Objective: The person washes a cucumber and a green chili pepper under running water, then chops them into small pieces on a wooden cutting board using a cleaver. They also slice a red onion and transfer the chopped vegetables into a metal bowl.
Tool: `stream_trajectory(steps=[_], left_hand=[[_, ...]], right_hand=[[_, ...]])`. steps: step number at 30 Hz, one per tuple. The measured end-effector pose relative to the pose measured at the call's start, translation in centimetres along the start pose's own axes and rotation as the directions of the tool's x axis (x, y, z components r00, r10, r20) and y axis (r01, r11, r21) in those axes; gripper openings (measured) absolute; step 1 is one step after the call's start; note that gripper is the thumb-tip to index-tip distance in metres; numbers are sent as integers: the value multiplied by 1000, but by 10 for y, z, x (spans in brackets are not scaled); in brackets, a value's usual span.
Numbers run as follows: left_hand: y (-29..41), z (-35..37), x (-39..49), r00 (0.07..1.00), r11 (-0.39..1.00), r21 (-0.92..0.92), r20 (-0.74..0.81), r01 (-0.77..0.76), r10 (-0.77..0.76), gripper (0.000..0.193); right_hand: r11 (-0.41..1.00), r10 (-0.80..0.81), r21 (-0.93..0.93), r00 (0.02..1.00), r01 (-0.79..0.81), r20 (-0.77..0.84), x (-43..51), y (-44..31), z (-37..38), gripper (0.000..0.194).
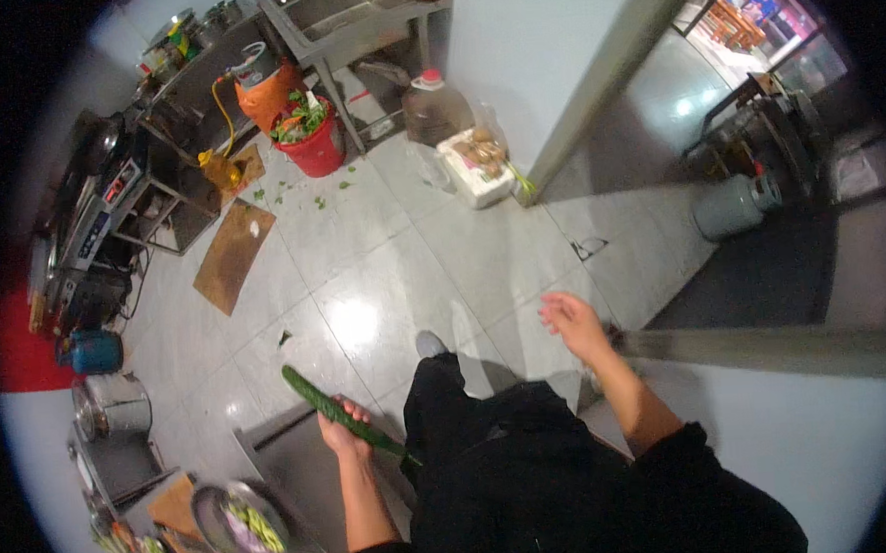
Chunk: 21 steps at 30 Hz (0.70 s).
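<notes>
A long green cucumber (329, 406) lies across the palm of my left hand (344, 430), with my fingers curled around its middle. Its tip points away from me, and its other end reaches toward my dark trousers. My right hand (572, 324) hangs in the air above the tiled floor, fingers apart and holding nothing. Below my left forearm is the bare top of a metal counter (291, 465). At the lower left stands a steel bowl (210, 529) with cut green and pale purple pieces in it, beside a wooden cutting board (173, 505).
Ahead on the floor stand a red bucket (316, 152) of greens and a white foam box (475, 181). Flattened cardboard (233, 257) and scattered leaves lie on the tiles. A gas cylinder (729, 207) stands at right, beyond the doorway post (590, 81). Stoves (95, 227) line the left.
</notes>
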<state>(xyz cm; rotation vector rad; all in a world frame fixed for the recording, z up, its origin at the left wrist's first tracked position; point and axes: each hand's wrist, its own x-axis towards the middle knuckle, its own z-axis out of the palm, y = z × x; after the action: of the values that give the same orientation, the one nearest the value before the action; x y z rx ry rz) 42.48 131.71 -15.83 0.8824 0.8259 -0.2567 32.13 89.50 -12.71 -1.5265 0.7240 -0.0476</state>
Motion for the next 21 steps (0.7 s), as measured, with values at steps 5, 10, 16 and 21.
stream_trajectory(steps=[5, 10, 16, 21], left_hand=[[75, 178, 151, 972, 998, -18, 231, 55, -50, 28], [170, 328, 239, 980, 995, -27, 174, 100, -94, 22], [240, 484, 371, 957, 979, -77, 237, 190, -167, 16], [284, 627, 449, 939, 974, -22, 272, 225, -211, 49]], right_hand=[[923, -24, -376, 966, -77, -257, 72, 47, -17, 28], [695, 196, -670, 965, -262, -173, 212, -7, -36, 18], [770, -236, -605, 971, 202, 24, 542, -113, 62, 18], [616, -373, -671, 903, 413, 214, 753, -334, 168, 31]])
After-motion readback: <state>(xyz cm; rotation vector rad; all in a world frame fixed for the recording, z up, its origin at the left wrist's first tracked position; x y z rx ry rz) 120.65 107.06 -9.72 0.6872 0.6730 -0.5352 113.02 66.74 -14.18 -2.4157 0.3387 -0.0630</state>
